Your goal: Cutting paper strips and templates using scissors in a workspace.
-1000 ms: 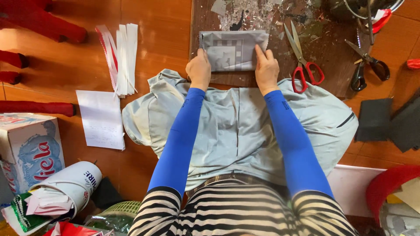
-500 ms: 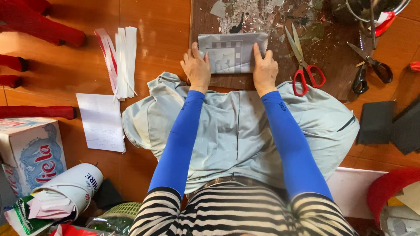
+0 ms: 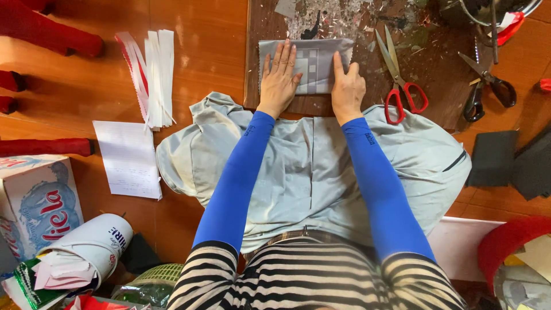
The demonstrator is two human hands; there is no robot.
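A folded grey checked cloth [image 3: 317, 60] lies on a dark wooden board [image 3: 436, 86]. My left hand [image 3: 280, 77] presses flat on its left half, fingers spread. My right hand [image 3: 346, 86] rests on the cloth's right part, thumb and index finger on the fabric. Both arms wear blue sleeves. A pale grey-green garment [image 3: 310, 172] covers my lap below the board.
Red-handled scissors [image 3: 400, 86] lie right of the cloth, black scissors [image 3: 485, 86] further right. White paper strips [image 3: 152, 74] and a white sheet [image 3: 127, 158] lie on the wooden floor at left. A cardboard box [image 3: 34, 206] and paper roll [image 3: 86, 252] are lower left. Dark fabric pieces [image 3: 505, 161] lie at right.
My left hand has slid from the cloth's left edge onto its top, fingers spread. My right hand has shifted a little inward onto the cloth.
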